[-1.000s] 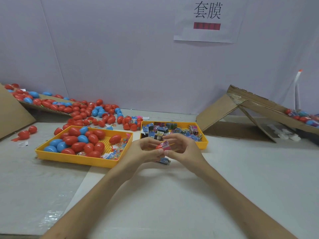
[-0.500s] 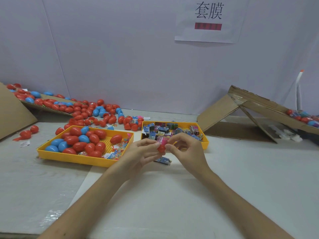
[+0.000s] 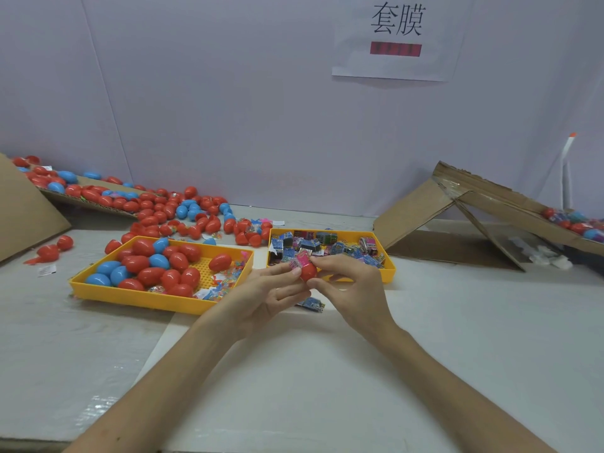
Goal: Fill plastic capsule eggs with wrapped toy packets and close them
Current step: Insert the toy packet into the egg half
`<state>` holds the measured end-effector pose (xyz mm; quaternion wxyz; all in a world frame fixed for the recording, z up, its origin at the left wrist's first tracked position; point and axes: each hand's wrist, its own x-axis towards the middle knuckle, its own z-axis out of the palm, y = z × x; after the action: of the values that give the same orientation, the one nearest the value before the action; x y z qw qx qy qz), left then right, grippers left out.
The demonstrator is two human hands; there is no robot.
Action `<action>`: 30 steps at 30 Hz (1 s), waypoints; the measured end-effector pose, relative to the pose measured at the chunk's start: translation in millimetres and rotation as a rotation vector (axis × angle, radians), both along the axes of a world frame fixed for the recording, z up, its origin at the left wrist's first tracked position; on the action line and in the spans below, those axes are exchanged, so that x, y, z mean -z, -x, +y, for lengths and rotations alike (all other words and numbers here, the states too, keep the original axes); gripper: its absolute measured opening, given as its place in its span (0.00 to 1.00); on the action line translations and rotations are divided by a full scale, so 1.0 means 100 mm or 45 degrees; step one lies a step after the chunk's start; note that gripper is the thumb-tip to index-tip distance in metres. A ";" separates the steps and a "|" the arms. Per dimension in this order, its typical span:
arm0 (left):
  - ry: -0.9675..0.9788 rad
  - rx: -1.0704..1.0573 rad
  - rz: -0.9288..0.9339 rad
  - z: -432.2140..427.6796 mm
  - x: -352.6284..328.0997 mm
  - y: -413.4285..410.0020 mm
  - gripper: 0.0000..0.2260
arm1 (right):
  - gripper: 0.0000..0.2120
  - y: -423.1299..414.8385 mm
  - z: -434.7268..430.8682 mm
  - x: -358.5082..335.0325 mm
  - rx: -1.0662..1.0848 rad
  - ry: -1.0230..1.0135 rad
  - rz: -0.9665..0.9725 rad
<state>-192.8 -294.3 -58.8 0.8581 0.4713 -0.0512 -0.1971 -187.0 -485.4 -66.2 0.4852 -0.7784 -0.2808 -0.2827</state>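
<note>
A white table [image 3: 327, 371] runs back to a plain pale wall, where a paper sign [image 3: 397, 37] bears two printed characters above a blurred red bar. Two yellow trays sit side by side. The left tray [image 3: 130, 294] holds red and blue capsule eggs, and the right tray [image 3: 389, 273] holds wrapped toy packets. Behind them a loose pile of eggs [image 3: 170, 207] spreads to the wall. Folded cardboard [image 3: 411, 217] leans at the right, and another sheet [image 3: 23, 210] is cut off at the left edge.

Just in front of the trays, above the table, the left hand [image 3: 271, 289] and right hand [image 3: 353, 289] both pinch a red egg [image 3: 308, 272] between their fingertips. A pink packet [image 3: 302, 258] sticks out of its top. The fingers hide the egg's seam, so whether it is one half or both is unclear. A blue packet [image 3: 312, 304] lies on the table, partly hidden under the hands.
</note>
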 end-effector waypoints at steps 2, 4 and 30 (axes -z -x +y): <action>-0.010 -0.001 0.006 0.01 0.00 0.00 0.21 | 0.16 -0.01 -0.01 0.01 0.012 -0.010 -0.011; -0.025 -0.002 0.004 0.01 -0.01 0.00 0.22 | 0.16 -0.02 -0.01 0.03 0.025 -0.020 -0.029; -0.033 -0.062 0.016 0.00 0.00 0.01 0.19 | 0.21 -0.03 0.00 0.04 -0.021 0.071 -0.115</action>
<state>-193.5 -294.5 -58.6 0.8568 0.4823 -0.0319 -0.1797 -184.1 -485.8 -70.0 0.4524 -0.7756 -0.3167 -0.3057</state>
